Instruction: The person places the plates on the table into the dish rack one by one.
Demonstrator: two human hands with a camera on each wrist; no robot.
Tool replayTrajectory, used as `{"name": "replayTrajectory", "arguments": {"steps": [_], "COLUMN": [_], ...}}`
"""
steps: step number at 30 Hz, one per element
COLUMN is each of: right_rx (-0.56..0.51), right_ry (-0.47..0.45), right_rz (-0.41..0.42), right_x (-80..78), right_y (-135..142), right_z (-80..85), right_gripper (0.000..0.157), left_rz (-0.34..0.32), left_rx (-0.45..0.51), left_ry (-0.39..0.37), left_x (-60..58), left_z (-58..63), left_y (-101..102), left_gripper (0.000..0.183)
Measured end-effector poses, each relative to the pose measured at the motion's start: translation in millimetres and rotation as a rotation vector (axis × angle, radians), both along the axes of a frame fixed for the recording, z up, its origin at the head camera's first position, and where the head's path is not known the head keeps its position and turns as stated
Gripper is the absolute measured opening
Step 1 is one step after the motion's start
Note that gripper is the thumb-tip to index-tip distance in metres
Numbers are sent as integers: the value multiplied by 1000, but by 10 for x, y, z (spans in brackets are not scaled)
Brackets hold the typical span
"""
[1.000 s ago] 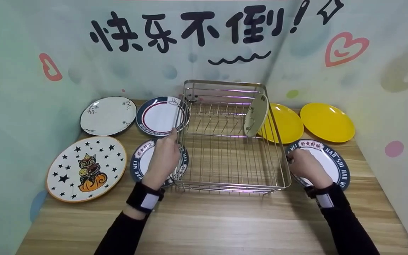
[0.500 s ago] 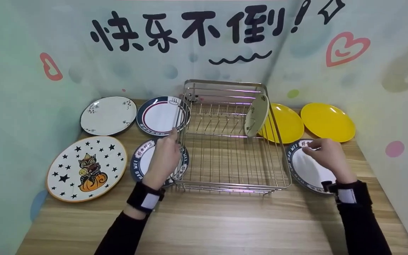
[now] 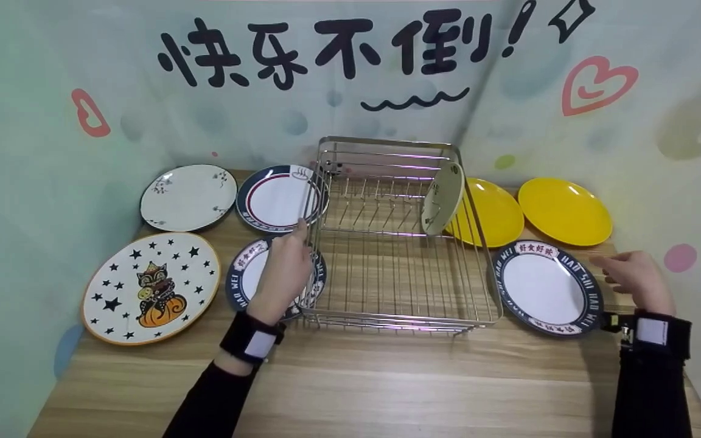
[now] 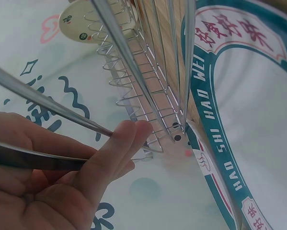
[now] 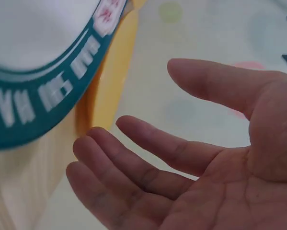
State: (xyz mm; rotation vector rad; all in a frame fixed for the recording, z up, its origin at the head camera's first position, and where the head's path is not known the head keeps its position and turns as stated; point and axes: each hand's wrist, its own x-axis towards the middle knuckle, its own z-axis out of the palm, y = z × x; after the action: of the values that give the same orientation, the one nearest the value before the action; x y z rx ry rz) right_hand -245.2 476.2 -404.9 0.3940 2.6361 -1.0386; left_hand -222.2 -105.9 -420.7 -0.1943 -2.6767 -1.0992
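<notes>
one wire rack (image 3: 381, 233) between left hand (image 3: 286, 271), curled round its rim (image 3: 399, 317), and right hand (image 3: 638, 277), empty, loosely spread

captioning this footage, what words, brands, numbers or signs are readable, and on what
"快乐不倒!" on the wall backdrop
"好食好味" on the navy-rimmed plate right of the dish rack, and the matching plate left of it
"HAO SHI HAO WEI" on both these plates
Red-ringed plate: steam-like symbol; rim lettering too small to read
No readable numbers
</notes>
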Motion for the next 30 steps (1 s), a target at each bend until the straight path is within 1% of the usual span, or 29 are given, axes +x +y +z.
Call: {"name": "replayTrajectory", "arguments": {"steps": [2,3,5,8,11,17,22,25,27,30], "right_rx": [-65,-101,-165,-219,-227,-220,-233,-235,-241,-257], "right_ry": [-58,-81,-119,-154,-168,-199,-242,-259,-260,-262], "right_rz": [-21,-30,-54,-86,-101,-88,-108,-104,-100,-99], "right_x": [-17,-28,-48,-73,-85,-110,-125,-139,-150,-160], "right_y": [94,132,191,243,263,271,276,267,260,260], "right_z": [-51,-77,-120,-156,-164,-186,-231,-257,-270,-284], "right_gripper": [87,85,78,67,63,67,61,61,61,57], "left_rz": [-3,-4,-7,-11,-14,-9,-11,-12,-8,-7], "left_rx": [-2,-2,-4,-10,-13,-6,7,6,1,-1], "left_ry": [2,4,14,31,37,29,19,13,13,12], "left_x": [-1,-4,-7,-7,-11,-8,11,13,9,1], "left_z": [0,-3,-10,-23,-32,-16,-10,-16,-15,-10], "left_y": [3,3,0,-7,-14,-9,-2,-3,-5,-8], "left_gripper": [57,57,57,56,55,54,54,54,54,55]}}
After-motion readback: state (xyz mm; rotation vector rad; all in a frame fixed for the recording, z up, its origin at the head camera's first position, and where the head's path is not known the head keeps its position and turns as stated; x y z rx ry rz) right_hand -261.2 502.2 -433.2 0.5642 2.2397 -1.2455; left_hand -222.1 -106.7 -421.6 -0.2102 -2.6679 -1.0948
